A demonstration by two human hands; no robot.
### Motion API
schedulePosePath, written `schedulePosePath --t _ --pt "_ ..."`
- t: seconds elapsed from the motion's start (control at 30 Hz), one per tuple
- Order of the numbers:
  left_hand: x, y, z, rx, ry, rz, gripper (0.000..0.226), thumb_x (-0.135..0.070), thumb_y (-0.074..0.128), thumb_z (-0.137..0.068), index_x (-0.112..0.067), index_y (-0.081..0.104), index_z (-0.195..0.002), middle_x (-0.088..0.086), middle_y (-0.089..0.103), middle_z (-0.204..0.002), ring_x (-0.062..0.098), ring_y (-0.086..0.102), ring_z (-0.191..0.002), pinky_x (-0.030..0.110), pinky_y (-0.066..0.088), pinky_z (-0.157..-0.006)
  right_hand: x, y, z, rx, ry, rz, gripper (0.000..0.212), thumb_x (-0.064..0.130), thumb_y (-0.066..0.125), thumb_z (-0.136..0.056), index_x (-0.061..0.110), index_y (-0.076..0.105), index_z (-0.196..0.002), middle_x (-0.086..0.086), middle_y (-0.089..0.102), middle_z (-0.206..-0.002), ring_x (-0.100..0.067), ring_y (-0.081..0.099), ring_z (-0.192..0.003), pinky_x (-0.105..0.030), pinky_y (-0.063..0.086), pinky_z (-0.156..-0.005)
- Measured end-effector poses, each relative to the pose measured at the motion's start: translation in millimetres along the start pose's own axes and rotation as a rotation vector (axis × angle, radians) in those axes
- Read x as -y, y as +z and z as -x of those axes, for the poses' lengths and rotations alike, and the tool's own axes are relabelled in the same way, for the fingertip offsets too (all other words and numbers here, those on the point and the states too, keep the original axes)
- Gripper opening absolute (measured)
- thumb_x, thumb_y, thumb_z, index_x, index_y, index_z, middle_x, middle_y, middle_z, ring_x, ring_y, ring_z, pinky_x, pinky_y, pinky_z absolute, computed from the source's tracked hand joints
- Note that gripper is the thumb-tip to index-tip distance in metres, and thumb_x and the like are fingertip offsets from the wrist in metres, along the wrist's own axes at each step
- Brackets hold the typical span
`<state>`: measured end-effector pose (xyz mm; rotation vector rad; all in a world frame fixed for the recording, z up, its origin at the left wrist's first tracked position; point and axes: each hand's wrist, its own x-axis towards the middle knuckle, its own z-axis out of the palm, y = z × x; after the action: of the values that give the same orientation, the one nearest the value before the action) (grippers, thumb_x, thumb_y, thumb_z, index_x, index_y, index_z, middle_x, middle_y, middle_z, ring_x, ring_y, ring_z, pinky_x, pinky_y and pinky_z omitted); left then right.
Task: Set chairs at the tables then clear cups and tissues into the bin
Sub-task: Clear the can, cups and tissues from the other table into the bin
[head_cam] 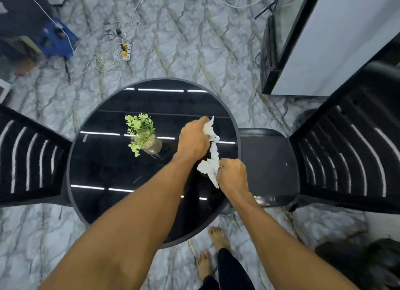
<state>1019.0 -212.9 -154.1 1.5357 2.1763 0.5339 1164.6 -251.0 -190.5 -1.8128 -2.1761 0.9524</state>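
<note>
Left hand [192,141] and right hand [232,173] both clench crumpled white tissue paper [214,153] above round black glass surface [97,164]. Black slatted chairs [346,159] look placed; I judge binning remains.

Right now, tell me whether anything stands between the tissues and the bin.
No bin shows, so that path cannot be judged. The left hand and right hand hold the tissues above the round table. Close by: a vase of greenery to their left, a black chair to their right.
</note>
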Motion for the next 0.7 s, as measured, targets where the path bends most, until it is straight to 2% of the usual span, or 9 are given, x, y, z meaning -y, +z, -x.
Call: schedulePosePath --t 0.03,0.1,0.23,0.43,0.53,0.6,0.63,0.67,0.7 --pt "-2 6 -8 0.06 0.01 -0.06 0.026 -0.004 0.063 -0.083 -0.011 0.065 -0.108 0.005 0.067 -0.101 0.022 0.06 -0.087 0.043 0.054 -0.081 -6 1 0 -0.015 -0.038 -0.003 0.018 -0.009 0.05 -0.075 0.005 0.062 -0.072 -0.006 0.047 -0.055 -0.024 0.043 -0.054 -0.037 0.045 -0.051" --pt "0 17 -17 0.188 0.017 -0.213 0.022 -0.003 0.06 -0.085 -0.009 0.069 -0.104 0.005 0.066 -0.097 0.025 0.061 -0.085 0.038 0.052 -0.072 -13 0 -1 -0.033 -0.109 -0.034 0.039 -0.012 0.053 -0.075 0.013 0.07 -0.1 0.0 0.045 -0.056 -0.026 0.046 -0.056 -0.036 0.047 -0.051" --pt "9 24 -15 0.254 0.069 -0.337 0.013 0.002 0.059 -0.08 -0.008 0.066 -0.076 -0.004 0.047 -0.061 0.015 0.042 -0.057 0.024 0.027 -0.047 -18 3 -8 0.036 -0.122 0.036 0.028 -0.014 0.045 -0.063 0.007 0.063 -0.069 0.005 0.033 -0.053 -0.024 0.04 -0.058 -0.032 0.043 -0.049" --pt "26 13 -8 0.223 0.034 -0.134 0.026 0.008 0.048 -0.073 -0.001 0.071 -0.083 0.014 0.067 -0.075 0.033 0.06 -0.074 0.045 0.054 -0.066 3 -14 2 0.119 0.065 -0.048 0.018 0.013 0.061 -0.077 0.011 0.073 -0.091 -0.002 0.065 -0.076 -0.022 0.06 -0.068 -0.035 0.058 -0.062" --pt "25 2 3 0.187 0.063 -0.06 0.022 0.005 0.053 -0.08 -0.004 0.072 -0.084 0.01 0.066 -0.072 0.022 0.058 -0.067 0.024 0.047 -0.057 4 -27 11 0.056 0.179 -0.04 0.02 0.011 0.066 -0.086 0.014 0.075 -0.104 -0.006 0.066 -0.095 -0.027 0.062 -0.089 -0.035 0.057 -0.08" --pt "16 -8 12 0.18 0.057 0.054 0.02 0.001 0.056 -0.084 -0.007 0.074 -0.088 0.004 0.065 -0.07 0.012 0.054 -0.058 0.012 0.04 -0.048 -4 -40 18 -0.058 0.221 -0.056 0.018 0.013 0.066 -0.085 0.012 0.076 -0.101 -0.005 0.065 -0.08 -0.028 0.052 -0.075 -0.026 0.052 -0.07" --pt "10 -13 16 0.186 0.067 0.104 0.019 -0.001 0.057 -0.084 -0.01 0.074 -0.087 0.002 0.065 -0.071 0.012 0.055 -0.059 0.012 0.038 -0.046 -10 -47 20 -0.111 0.244 -0.085 0.017 0.014 0.068 -0.084 0.011 0.075 -0.098 -0.003 0.042 -0.063 -0.023 0.041 -0.066 -0.017 0.044 -0.059" --pt "2 -16 20 0.2 0.097 0.131 0.019 -0.003 0.058 -0.085 -0.013 0.074 -0.086 0.001 0.067 -0.074 0.012 0.058 -0.062 0.013 0.039 -0.047 -14 -56 24 -0.164 0.286 -0.123 0.018 0.015 0.07 -0.082 0.012 0.076 -0.098 0.01 0.028 -0.064 -0.015 0.034 -0.061 -0.012 0.036 -0.05" --pt "-7 -17 24 0.22 0.138 0.145 0.017 -0.004 0.059 -0.085 -0.012 0.074 -0.085 0.001 0.068 -0.077 0.013 0.059 -0.067 0.013 0.04 -0.05 -20 -65 29 -0.211 0.333 -0.167 0.022 0.016 0.073 -0.08 0.016 0.076 -0.102 0.005 0.035 -0.055 -0.012 0.039 -0.055 -0.008 0.032 -0.046"
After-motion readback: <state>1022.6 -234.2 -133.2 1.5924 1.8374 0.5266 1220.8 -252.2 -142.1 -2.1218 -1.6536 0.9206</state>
